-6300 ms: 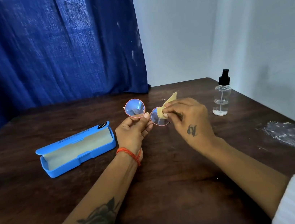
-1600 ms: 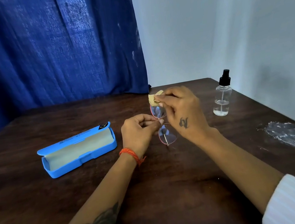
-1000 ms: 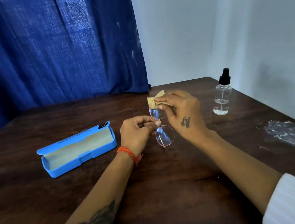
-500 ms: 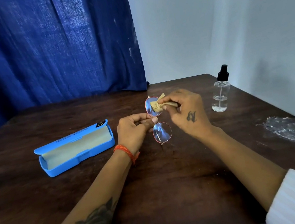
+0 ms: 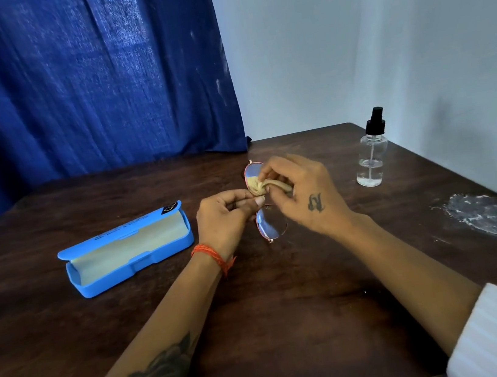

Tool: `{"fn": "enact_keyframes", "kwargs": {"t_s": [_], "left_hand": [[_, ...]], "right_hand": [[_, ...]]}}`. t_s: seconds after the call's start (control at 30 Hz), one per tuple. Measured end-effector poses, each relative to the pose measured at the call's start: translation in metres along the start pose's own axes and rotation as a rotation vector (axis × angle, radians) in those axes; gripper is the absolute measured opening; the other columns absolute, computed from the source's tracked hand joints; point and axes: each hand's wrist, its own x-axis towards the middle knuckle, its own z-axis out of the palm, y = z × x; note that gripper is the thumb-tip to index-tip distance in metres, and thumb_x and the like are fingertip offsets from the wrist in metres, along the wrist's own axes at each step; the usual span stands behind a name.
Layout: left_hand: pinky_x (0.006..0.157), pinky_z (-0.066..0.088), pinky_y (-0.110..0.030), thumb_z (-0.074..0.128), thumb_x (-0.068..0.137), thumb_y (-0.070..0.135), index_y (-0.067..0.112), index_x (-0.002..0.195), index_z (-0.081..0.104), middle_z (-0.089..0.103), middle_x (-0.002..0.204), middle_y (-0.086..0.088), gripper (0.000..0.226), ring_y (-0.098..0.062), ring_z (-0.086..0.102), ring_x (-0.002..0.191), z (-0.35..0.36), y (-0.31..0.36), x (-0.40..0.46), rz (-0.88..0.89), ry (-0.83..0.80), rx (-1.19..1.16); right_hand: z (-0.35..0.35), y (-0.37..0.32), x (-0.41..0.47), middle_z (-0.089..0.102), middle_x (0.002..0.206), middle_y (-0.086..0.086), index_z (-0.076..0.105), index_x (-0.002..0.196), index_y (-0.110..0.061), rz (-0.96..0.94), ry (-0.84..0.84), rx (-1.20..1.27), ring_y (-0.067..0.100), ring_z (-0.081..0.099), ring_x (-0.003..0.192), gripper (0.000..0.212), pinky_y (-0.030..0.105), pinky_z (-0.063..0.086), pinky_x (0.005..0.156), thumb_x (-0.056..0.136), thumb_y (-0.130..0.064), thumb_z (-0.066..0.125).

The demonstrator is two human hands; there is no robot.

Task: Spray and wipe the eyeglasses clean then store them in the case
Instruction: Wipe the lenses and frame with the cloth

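The round eyeglasses (image 5: pixel 271 222) with a thin pink frame hang upright over the table, one lens above the other. My left hand (image 5: pixel 224 217) pinches them at the bridge between the lenses. My right hand (image 5: pixel 301 195) pinches a small yellow cloth (image 5: pixel 259 185) and presses it on the upper lens, partly hiding that lens. The open blue case (image 5: pixel 128 253) with a pale lining lies on the table to the left of my hands. A clear spray bottle (image 5: pixel 371 152) with a black pump top stands to the right.
The dark wooden table (image 5: pixel 287 294) fills the lower view. A crumpled piece of clear plastic (image 5: pixel 493 216) lies near its right edge. A blue curtain (image 5: pixel 82 83) hangs behind on the left, and white walls close the back right corner.
The glasses were turned from side-by-side to one lens above the other. My right hand with the cloth now rubs lower on the upper lens, the cloth more bunched than half a second ago.
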Motion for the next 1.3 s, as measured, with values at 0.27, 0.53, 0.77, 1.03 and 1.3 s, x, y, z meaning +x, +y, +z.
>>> {"fn": "enact_keyframes", "kwargs": {"t_s": [0.27,0.53,0.77,1.03,1.3], "left_hand": [[0.075,0.053,-0.033,0.075,0.071,0.011,0.026,0.071,0.072,0.073,0.073,-0.004,0.015,-0.014,0.065,0.069,0.003,-0.003,0.0,0.04,-0.019,0.02],[0.087,0.052,-0.039,0.071,0.074,0.007,0.017,0.084,0.072,0.073,0.085,-0.012,0.014,-0.023,0.068,0.087,0.002,-0.002,-0.001,0.077,-0.026,0.014],[0.082,0.053,-0.034,0.073,0.072,0.008,0.023,0.075,0.071,0.072,0.08,-0.008,0.015,-0.018,0.066,0.079,0.001,0.001,0.0,0.051,-0.004,0.004],[0.078,0.054,-0.035,0.073,0.073,0.01,0.022,0.078,0.072,0.073,0.079,-0.009,0.013,-0.018,0.067,0.074,0.003,-0.001,-0.001,0.074,-0.024,0.017],[0.085,0.052,-0.041,0.073,0.073,0.008,0.023,0.078,0.072,0.07,0.078,-0.012,0.016,-0.018,0.063,0.076,0.002,0.0,-0.001,0.081,-0.036,0.035]], "right_hand": [[0.002,0.001,0.008,0.069,0.089,0.006,0.071,0.096,-0.011,0.087,0.205,0.036,0.014,0.061,0.079,0.017,0.023,0.049,0.071,0.08,-0.006,0.066],[0.003,-0.002,0.002,0.07,0.086,0.008,0.076,0.082,-0.011,0.081,0.023,0.182,0.018,0.065,0.082,0.021,0.026,0.051,0.075,0.069,0.005,0.07],[-0.007,0.011,0.007,0.071,0.077,0.004,0.075,0.074,-0.009,0.168,0.162,0.122,0.013,0.064,0.072,0.02,0.008,0.045,0.066,0.064,0.009,0.072],[0.001,0.001,0.005,0.068,0.088,0.01,0.073,0.093,-0.008,0.01,0.215,0.034,0.021,0.063,0.083,0.018,0.033,0.053,0.074,0.078,0.0,0.068],[0.0,-0.001,0.0,0.069,0.08,0.007,0.075,0.074,-0.007,-0.054,0.077,0.13,0.019,0.064,0.077,0.022,0.028,0.052,0.072,0.066,0.012,0.067]]}}
